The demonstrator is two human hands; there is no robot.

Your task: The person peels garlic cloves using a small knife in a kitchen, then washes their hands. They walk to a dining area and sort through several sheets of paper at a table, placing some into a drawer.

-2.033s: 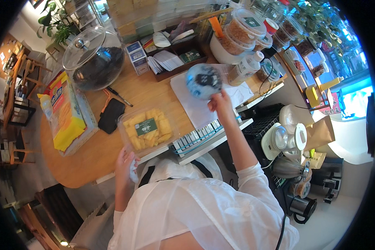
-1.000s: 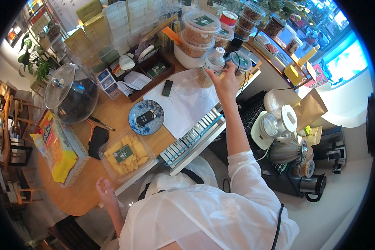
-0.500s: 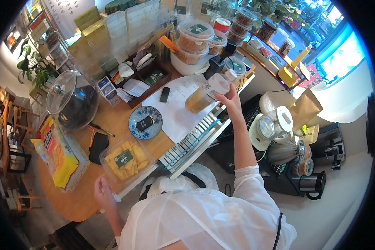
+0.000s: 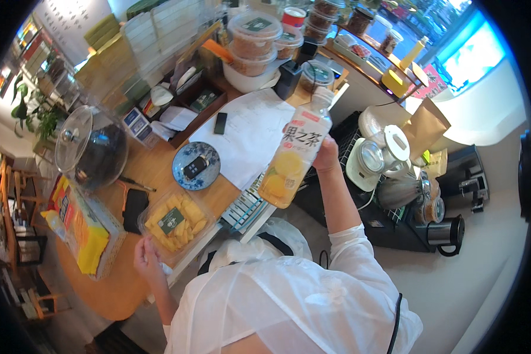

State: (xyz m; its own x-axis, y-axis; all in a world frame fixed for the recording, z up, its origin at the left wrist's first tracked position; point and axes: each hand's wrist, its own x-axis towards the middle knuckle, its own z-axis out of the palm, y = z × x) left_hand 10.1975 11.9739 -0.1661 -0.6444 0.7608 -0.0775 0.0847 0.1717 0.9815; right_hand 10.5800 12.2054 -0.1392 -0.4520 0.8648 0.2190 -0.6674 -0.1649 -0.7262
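Observation:
My right hand point(image 4: 326, 154) is wrapped round a clear plastic drink bottle point(image 4: 292, 156) with a pale label showing yellow fruit. The bottle is tilted, its white cap upward, and hangs over the open drawer point(image 4: 248, 206) at the table's edge. At the lower left my left hand point(image 4: 147, 258) is closed, with what looks like a crumpled white tissue point(image 4: 166, 269) showing below its fingers. Beside that hand lies a clear box of yellow snack pieces point(image 4: 180, 227) with a dark green label. A blue-patterned plate point(image 4: 180, 171) holding a small dark device point(image 4: 196, 168) sits behind the box.
White papers point(image 4: 248, 130) and a small black object point(image 4: 220, 123) lie mid-table. Behind stand stacked snack tubs point(image 4: 253, 35) and a brown organizer box point(image 4: 189, 115). To the left are a lidded glass jar point(image 4: 94, 147) and a yellow package point(image 4: 79, 224). Appliances, including a kettle point(image 4: 445, 233), stand right.
My right hand has brought the bottle nearer and turned it, so its label now faces me. The left hand has stayed beside the snack box. The view has shifted slightly.

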